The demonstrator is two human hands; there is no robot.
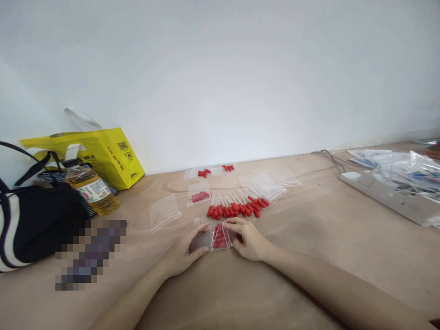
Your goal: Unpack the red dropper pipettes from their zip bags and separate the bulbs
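Note:
A small clear zip bag (216, 237) holding red-bulbed droppers lies on the tan table between my hands. My left hand (184, 252) rests on its left side, thumb and fingers pressed to the plastic. My right hand (248, 238) pinches its right edge, fingers curled. Just beyond them a row of loose droppers (237, 208) with red bulbs is spread out. Filled bags lie farther back: one (198, 195) at the left, two more (210, 171) near the wall. An empty bag (164, 211) sits at the left, with a pile of empty bags (263, 184) behind the row.
At the left stand a yellow paper bag (103, 153), a bottle of yellow liquid (90, 187) and a black-and-white tote (30, 220). A blurred patch (90, 254) covers something on the table. A white power strip (388, 195) and plastic packets (402, 167) lie at the right.

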